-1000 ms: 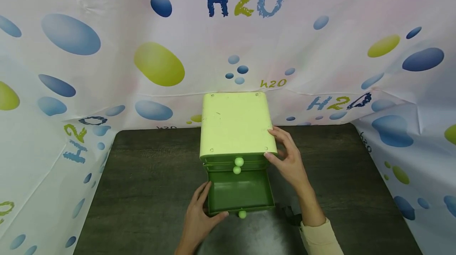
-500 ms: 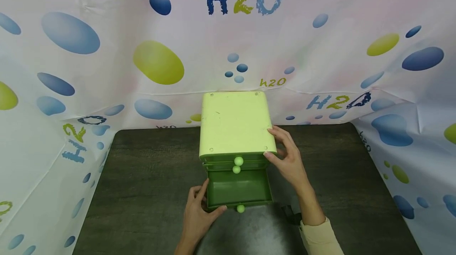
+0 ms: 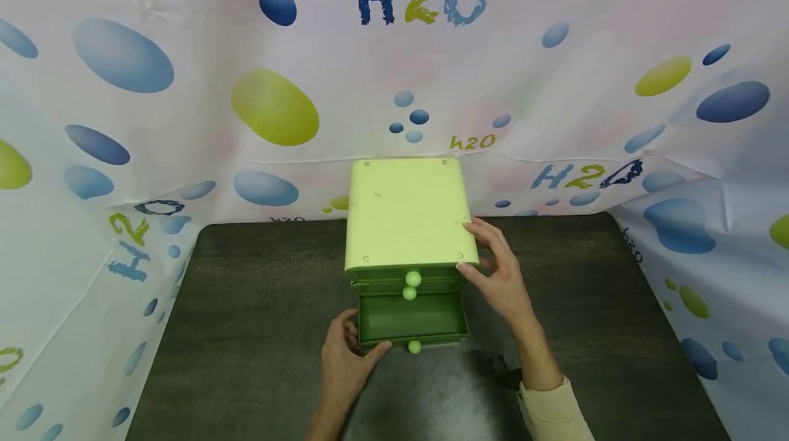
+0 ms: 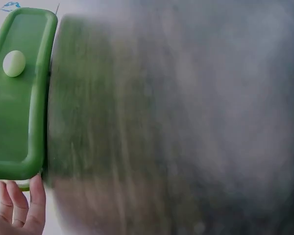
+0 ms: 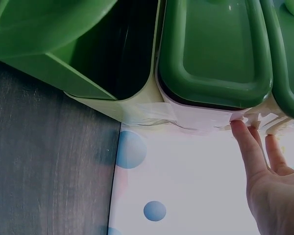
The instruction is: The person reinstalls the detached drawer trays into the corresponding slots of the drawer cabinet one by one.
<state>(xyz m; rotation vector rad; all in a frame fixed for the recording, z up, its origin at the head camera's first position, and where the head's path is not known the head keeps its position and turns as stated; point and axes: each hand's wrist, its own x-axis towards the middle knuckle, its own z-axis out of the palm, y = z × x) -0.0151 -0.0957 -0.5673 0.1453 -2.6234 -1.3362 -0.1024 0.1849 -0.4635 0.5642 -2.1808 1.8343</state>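
Note:
A small pale-green chest of drawers (image 3: 409, 215) stands near the back of the table, with dark-green drawers and round light-green knobs. Its bottom drawer (image 3: 414, 316) is part way out, and nothing shows in the visible part of it. My left hand (image 3: 345, 367) is at that drawer's left front corner, thumb along the front and fingers bent beside the side wall. In the left wrist view a green drawer front (image 4: 12, 117) sits just above the fingertips. My right hand (image 3: 502, 280) rests against the chest's right side, thumb at its top front edge. The upper drawers (image 5: 220, 54) look pushed in.
The chest stands on a dark wood-look table (image 3: 259, 304). A white printed sheet (image 3: 542, 98) with coloured spots hangs behind and along both sides. Near the right wrist is a black strap (image 3: 508, 376). Much of the left wrist view is blurred.
The bottom drawer has slid further into the chest, and my left hand has moved forward with it, its fingers bending more. My right hand and the chest have stayed in place.

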